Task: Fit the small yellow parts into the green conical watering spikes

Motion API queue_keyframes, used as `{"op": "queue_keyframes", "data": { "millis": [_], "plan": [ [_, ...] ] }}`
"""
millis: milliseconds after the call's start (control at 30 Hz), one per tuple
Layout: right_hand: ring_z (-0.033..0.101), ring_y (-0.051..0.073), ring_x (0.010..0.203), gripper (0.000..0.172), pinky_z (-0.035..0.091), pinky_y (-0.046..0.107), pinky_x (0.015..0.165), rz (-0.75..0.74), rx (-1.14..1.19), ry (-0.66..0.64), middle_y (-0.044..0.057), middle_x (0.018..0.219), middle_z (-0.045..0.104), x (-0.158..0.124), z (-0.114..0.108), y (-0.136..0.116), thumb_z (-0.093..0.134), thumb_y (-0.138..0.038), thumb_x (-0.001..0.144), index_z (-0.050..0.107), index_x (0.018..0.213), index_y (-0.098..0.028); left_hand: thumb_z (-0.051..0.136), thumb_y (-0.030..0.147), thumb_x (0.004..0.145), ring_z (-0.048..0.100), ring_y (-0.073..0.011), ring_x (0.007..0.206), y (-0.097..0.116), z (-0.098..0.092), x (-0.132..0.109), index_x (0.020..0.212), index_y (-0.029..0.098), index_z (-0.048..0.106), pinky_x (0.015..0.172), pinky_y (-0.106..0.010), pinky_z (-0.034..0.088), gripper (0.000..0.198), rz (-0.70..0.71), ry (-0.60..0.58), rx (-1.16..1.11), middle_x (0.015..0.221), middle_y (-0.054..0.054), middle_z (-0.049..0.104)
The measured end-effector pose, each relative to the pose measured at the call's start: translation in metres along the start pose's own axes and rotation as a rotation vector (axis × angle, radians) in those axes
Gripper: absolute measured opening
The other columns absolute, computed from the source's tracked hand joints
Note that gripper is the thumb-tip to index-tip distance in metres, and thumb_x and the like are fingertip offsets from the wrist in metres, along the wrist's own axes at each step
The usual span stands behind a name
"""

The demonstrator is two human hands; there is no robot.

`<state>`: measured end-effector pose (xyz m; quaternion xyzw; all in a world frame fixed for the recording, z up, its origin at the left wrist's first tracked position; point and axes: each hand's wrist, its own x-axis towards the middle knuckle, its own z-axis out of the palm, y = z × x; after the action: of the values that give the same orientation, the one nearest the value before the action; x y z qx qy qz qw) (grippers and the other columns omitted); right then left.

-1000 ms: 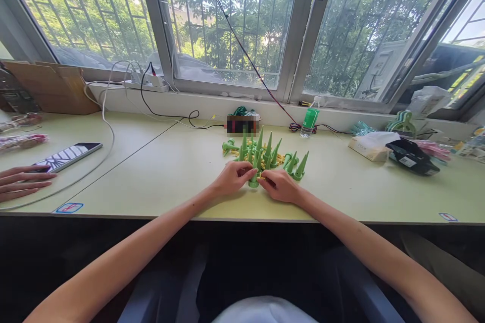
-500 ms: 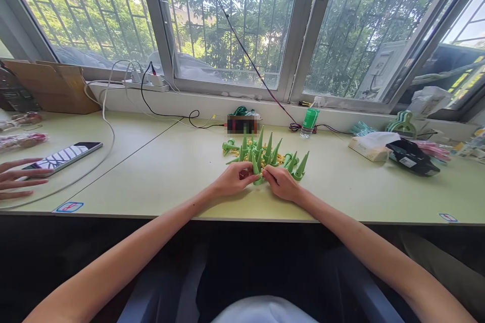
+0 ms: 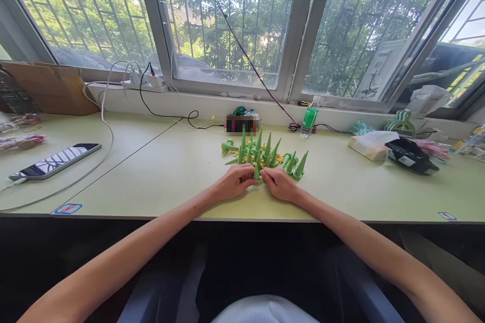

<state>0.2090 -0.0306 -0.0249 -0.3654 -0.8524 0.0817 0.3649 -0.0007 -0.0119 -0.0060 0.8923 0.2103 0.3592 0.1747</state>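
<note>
My left hand (image 3: 233, 183) is closed around a green plastic watering spike (image 3: 256, 173), which points upward close to the table's front edge. Right beside it, the fingers of my right hand (image 3: 281, 185) are pinched together at the spike's side. Whatever they grip is too small and hidden to make out. Just beyond my hands, several green spikes (image 3: 268, 149) stand on their wide ends, and a few lie on their sides. Small yellow plastic pieces (image 3: 279, 160) are scattered among them.
A phone (image 3: 56, 160) with a white cable lies at left on the pale table (image 3: 159, 171). Behind the spikes are a blurred-out dark object (image 3: 241, 125) and a green-labelled bottle (image 3: 309, 120). A tissue box (image 3: 369, 146) and a black package (image 3: 411, 156) sit at right.
Another person's hand, which was over the phone at far left, is out of view. My hands stay almost in place, with the held spike shifted slightly.
</note>
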Motion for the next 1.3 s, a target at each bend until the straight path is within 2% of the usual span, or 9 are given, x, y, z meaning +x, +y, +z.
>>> {"op": "queue_keyframes", "data": {
  "millis": [133,300,500,667,800,1000,1167,1300],
  "plan": [
    [0.034,0.010,0.050,0.037,0.025,0.027,0.056,0.032,0.039,-0.007,-0.005,0.055,0.037,0.0022,-0.0016,-0.0045,0.036,-0.031,0.100,0.032,0.065,-0.021,0.057,0.030,0.093,0.039,-0.0103,0.061,-0.0031,0.0011,-0.0015,0.068,0.016,0.049,0.058,-0.024,0.033,0.030,0.083,-0.014,0.058,0.069,0.001,0.047],
    [0.033,0.010,0.051,0.037,0.026,0.026,0.056,0.033,0.087,-0.030,-0.005,0.056,0.036,0.0024,-0.0033,-0.0051,0.035,-0.033,0.101,0.031,0.066,-0.021,0.058,0.029,0.093,0.040,-0.0097,0.060,-0.0017,0.0021,-0.0005,0.071,0.016,0.055,0.059,-0.023,0.034,0.026,0.062,-0.017,0.018,0.067,0.002,0.047],
    [0.035,0.010,0.053,0.036,0.027,0.026,0.057,-0.021,0.069,-0.022,-0.005,0.058,0.037,0.0008,-0.0027,-0.0034,0.036,-0.032,0.101,0.034,0.067,-0.021,0.062,0.031,0.088,0.040,-0.0087,0.058,-0.0007,0.0018,-0.0001,0.073,0.014,0.062,0.054,-0.023,0.031,0.022,-0.093,-0.030,-0.117,0.064,0.003,0.048],
    [0.037,0.011,0.053,0.035,0.029,0.026,0.057,-0.076,-0.009,-0.010,-0.004,0.059,0.040,-0.0022,-0.0005,-0.0003,0.037,-0.031,0.102,0.040,0.068,-0.020,0.064,0.036,0.086,0.043,-0.0090,0.059,-0.0027,0.0028,-0.0011,0.085,0.012,0.066,0.054,-0.022,0.034,0.024,-0.251,-0.091,-0.346,0.067,0.001,0.053],
    [0.038,0.011,0.054,0.036,0.029,0.026,0.057,-0.129,-0.078,0.018,-0.002,0.061,0.045,-0.0035,0.0008,0.0019,0.036,-0.031,0.102,0.043,0.069,-0.020,0.064,0.038,0.085,0.046,-0.0091,0.060,0.0007,0.0016,0.0009,0.087,0.012,0.065,0.053,-0.022,0.035,0.026,-0.316,-0.097,-0.450,0.071,0.000,0.057],
    [0.038,0.010,0.050,0.039,0.025,0.025,0.054,-0.185,-0.156,0.057,-0.002,0.057,0.047,-0.0029,0.0002,-0.0042,0.041,-0.036,0.101,0.044,0.066,-0.020,0.056,0.045,0.091,0.037,-0.0068,0.051,0.0033,-0.0031,0.0029,0.079,0.013,0.059,0.048,-0.021,0.030,0.034,-0.341,-0.120,-0.471,0.057,0.004,0.044],
    [0.040,0.009,0.049,0.038,0.026,0.025,0.053,-0.178,-0.180,0.071,-0.002,0.056,0.051,-0.0028,0.0028,-0.0074,0.048,-0.040,0.098,0.047,0.066,-0.019,0.048,0.050,0.095,0.039,-0.0065,0.049,-0.0001,-0.0022,0.0026,0.068,0.016,0.047,0.047,-0.021,0.029,0.044,-0.338,-0.117,-0.441,0.057,0.003,0.047],
    [0.040,0.009,0.049,0.036,0.027,0.024,0.053,-0.152,-0.161,0.052,-0.002,0.056,0.052,-0.0032,0.0042,-0.0075,0.049,-0.039,0.097,0.047,0.066,-0.019,0.044,0.053,0.096,0.037,-0.0062,0.046,0.0000,-0.0012,0.0029,0.067,0.015,0.049,0.045,-0.021,0.027,0.048,-0.353,-0.163,-0.447,0.051,0.003,0.045]
  ]
}}
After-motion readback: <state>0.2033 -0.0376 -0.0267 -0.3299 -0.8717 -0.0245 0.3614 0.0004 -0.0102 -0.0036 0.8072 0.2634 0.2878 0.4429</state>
